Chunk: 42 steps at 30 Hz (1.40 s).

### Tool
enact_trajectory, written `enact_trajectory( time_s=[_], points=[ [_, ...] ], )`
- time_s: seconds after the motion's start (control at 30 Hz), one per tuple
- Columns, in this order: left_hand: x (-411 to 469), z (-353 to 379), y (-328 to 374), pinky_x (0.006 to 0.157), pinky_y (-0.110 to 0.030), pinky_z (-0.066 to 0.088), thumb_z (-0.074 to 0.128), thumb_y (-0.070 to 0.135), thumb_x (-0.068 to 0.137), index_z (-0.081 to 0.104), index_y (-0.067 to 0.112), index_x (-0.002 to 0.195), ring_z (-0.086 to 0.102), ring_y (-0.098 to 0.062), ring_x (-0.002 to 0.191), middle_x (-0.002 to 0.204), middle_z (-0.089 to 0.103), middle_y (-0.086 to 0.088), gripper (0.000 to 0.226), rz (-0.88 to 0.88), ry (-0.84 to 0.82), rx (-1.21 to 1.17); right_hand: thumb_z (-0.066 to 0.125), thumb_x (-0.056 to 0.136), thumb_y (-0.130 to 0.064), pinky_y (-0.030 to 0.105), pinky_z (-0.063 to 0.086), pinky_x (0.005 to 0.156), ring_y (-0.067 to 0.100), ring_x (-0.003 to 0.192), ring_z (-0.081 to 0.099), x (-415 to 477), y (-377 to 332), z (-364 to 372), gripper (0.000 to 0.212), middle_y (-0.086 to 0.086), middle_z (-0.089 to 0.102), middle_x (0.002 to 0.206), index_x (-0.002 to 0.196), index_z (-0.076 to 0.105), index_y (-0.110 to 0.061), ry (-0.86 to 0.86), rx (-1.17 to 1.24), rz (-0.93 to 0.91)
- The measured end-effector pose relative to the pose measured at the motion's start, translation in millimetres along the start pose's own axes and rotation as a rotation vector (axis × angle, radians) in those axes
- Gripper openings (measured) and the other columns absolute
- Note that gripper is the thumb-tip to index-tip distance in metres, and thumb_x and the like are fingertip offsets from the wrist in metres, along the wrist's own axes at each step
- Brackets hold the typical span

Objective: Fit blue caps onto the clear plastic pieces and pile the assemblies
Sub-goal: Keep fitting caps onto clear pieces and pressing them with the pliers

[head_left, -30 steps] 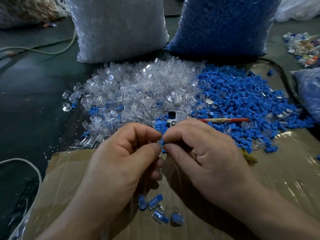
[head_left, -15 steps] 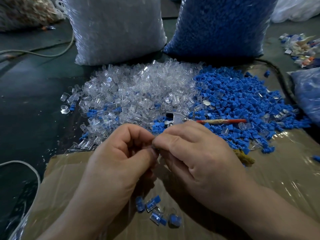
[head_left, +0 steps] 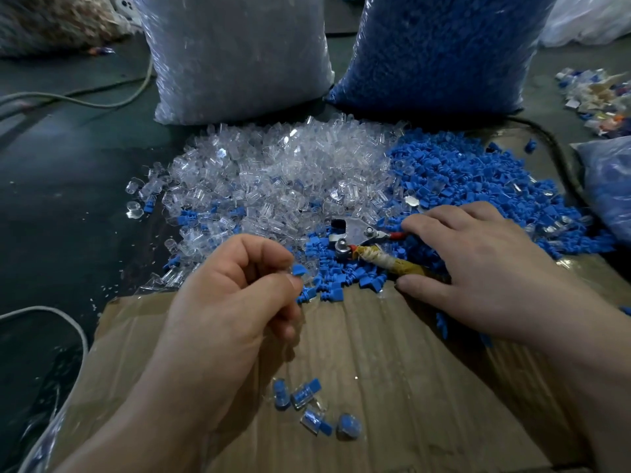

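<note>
- Cardboard sheet (head_left: 392, 353) on the floor, near edge cut off. A small cluster of capped assemblies (head_left: 307, 404) lies loose on it, just beside the left wrist.
- Left hand (head_left: 232, 302): grip clamped, thumb and forefinger pinching a capped piece (head_left: 300, 272). Only the blue cap's edge and a sliver of clear plastic show past the fingertips.
- Right hand (head_left: 485, 268): grip apart, fingers spread over the handles of the pliers (head_left: 351, 233), thumb beside the yellow-wrapped handle. Contact under the palm is hidden.
- Heap of clear pieces (head_left: 273, 172) to the left and heap of blue caps (head_left: 478, 179) to the right. They mix around the pliers.
- Beyond, two upright sacks with tops out of frame: clear sack (head_left: 239, 56) full of clear pieces, blue sack (head_left: 444, 46) full of blue caps.
- Right edge: side bag (head_left: 607, 186), mostly cut off, contents bluish and unclear.
</note>
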State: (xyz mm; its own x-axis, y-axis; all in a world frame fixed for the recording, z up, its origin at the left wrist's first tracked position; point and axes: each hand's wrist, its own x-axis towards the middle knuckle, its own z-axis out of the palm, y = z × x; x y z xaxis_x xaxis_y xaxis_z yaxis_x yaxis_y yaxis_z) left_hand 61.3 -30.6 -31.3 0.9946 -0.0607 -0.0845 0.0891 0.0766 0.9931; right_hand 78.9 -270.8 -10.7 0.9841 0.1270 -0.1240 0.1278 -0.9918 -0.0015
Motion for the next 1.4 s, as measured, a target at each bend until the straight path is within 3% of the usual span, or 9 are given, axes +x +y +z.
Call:
enact_trajectory(
  time_s=[0.27,0.47,0.57,0.7,0.8,0.93,1.13,1.27,1.4],
  points=[
    [3,-2,-5,0.041,-0.022,0.048,0.066,-0.007,0.083,0.070,0.026,0.074,0.055,-0.016,0.046,0.056,0.059,-0.007,0.034,0.026,0.023,0.011,0.026,0.058,-0.088,0.040,0.034,0.098,0.015,0.119,0.033,4,3,-3,0.089,-0.016,0.049,0.126,0.136,0.032,-0.045,0.001,0.003,-0.019],
    [3,-2,-6,0.041,-0.024,0.047,0.068,-0.005,0.083,0.071,0.026,0.076,0.054,-0.017,0.045,0.056,0.060,-0.006,0.032,0.023,0.010,0.013,0.038,0.067,-0.068,0.040,0.034,0.093,0.017,0.107,0.041,4,-2,-3,0.069,-0.010,0.054,0.107,0.128,0.047,-0.037,0.134,0.001,-0.017],
    [4,-3,-7,0.040,-0.025,0.047,0.068,-0.003,0.084,0.071,0.028,0.074,0.055,-0.018,0.045,0.057,0.061,-0.006,0.033,0.018,0.028,0.018,0.042,0.070,-0.060,0.032,0.036,0.073,0.015,0.087,0.048,-1,-3,-6,0.059,-0.008,0.054,0.097,0.120,0.052,-0.031,0.257,0.109,0.034],
    [3,-1,-8,0.043,-0.031,0.046,0.075,0.005,0.075,0.071,0.025,0.080,0.054,-0.019,0.047,0.058,0.059,-0.006,0.021,0.027,0.024,-0.037,0.044,0.078,-0.043,0.020,0.023,0.053,0.001,0.064,0.043,-11,-12,-14,0.028,-0.011,0.050,0.076,0.101,0.052,-0.030,0.451,0.305,0.013],
    [3,-5,-11,0.046,-0.032,0.046,0.071,0.012,0.071,0.070,0.024,0.082,0.054,-0.019,0.046,0.058,0.059,-0.007,0.017,0.048,0.030,-0.045,0.048,0.078,-0.038,0.019,0.024,0.053,-0.001,0.064,0.044,-18,-21,-15,0.023,-0.013,0.049,0.075,0.099,0.054,-0.030,0.442,0.320,-0.071],
    [3,-8,-11,0.052,-0.036,0.048,0.070,0.012,0.074,0.069,0.026,0.084,0.056,-0.023,0.052,0.063,0.061,-0.007,0.017,0.105,0.034,-0.007,0.044,0.076,-0.048,0.013,0.027,0.063,0.005,0.076,0.046,-23,-25,-9,0.042,-0.015,0.051,0.091,0.113,0.054,-0.033,0.296,0.237,-0.185],
    [1,-4,-3,0.046,-0.020,0.049,0.076,0.001,0.075,0.069,0.027,0.077,0.058,-0.012,0.051,0.064,0.065,0.000,0.027,0.184,-0.028,0.084,0.040,0.072,-0.053,0.030,0.043,0.071,0.015,0.095,0.052,-23,-25,-3,0.056,-0.011,0.053,0.103,0.124,0.047,-0.033,0.237,0.178,-0.225],
    [-3,-1,2,0.048,-0.019,0.050,0.069,0.021,0.065,0.069,0.028,0.075,0.057,-0.011,0.051,0.063,0.064,0.001,0.013,0.198,-0.028,0.095,0.040,0.072,-0.055,0.028,0.041,0.076,0.014,0.097,0.050,-22,-24,-2,0.058,-0.013,0.052,0.106,0.126,0.044,-0.035,0.229,0.170,-0.224],
    [-1,-6,1,0.052,-0.019,0.051,0.086,0.017,0.069,0.069,0.033,0.081,0.058,-0.009,0.056,0.068,0.066,0.004,0.026,0.222,-0.014,0.196,0.038,0.072,-0.056,0.028,0.041,0.076,0.015,0.092,0.054,-22,-24,-3,0.060,-0.012,0.055,0.101,0.126,0.051,-0.031,0.239,0.146,-0.242]
  ],
)
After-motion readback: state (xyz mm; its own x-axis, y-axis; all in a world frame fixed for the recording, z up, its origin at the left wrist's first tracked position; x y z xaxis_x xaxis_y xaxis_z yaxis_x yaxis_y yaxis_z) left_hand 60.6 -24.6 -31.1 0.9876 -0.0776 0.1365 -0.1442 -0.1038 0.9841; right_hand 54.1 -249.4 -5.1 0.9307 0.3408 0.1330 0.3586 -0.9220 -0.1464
